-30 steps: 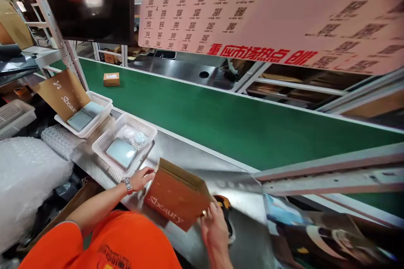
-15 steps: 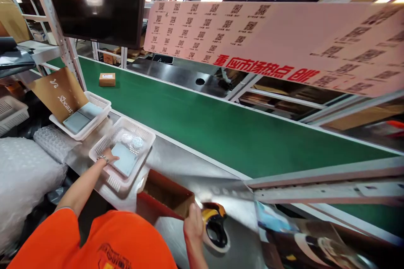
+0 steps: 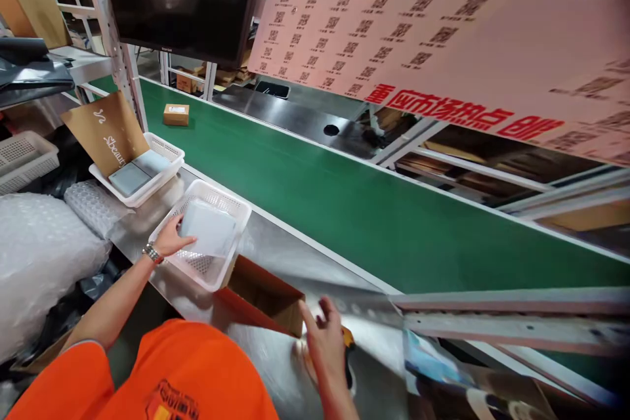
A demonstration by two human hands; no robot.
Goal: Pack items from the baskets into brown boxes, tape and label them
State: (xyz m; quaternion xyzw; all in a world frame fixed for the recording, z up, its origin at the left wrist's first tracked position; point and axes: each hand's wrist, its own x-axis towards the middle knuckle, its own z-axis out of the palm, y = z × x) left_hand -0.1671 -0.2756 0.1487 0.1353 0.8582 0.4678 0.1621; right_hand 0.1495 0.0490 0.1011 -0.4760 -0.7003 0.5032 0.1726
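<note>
My left hand [image 3: 173, 237], with a metal watch on its wrist, reaches into a white perforated basket [image 3: 239, 213]. It grips the left edge of a pale, flat box [image 3: 212, 228], thumb on the near side. My right hand [image 3: 322, 335] holds nothing, its fingers apart, by the right end of an open brown cardboard box [image 3: 263, 298]. The index fingertip is at that box's edge; whether it touches, I cannot tell. Partly hidden behind this hand is a yellow and black tape dispenser [image 3: 348, 339].
Beyond the metal table [image 3: 275, 243] runs a green conveyor belt [image 3: 305, 190] carrying a small brown carton [image 3: 176, 115]. Another basket [image 3: 180, 159] holds pale boxes and a brown Sbeauty box flap [image 3: 105, 134]. Bubble wrap [image 3: 44, 269] lies left; a pink QR-code board [image 3: 394, 59] hangs ahead.
My left hand has shifted the pale box up in the basket, over the clear wrapped items seen before. My right hand has opened its fingers and moved right, across the tape dispenser.
</note>
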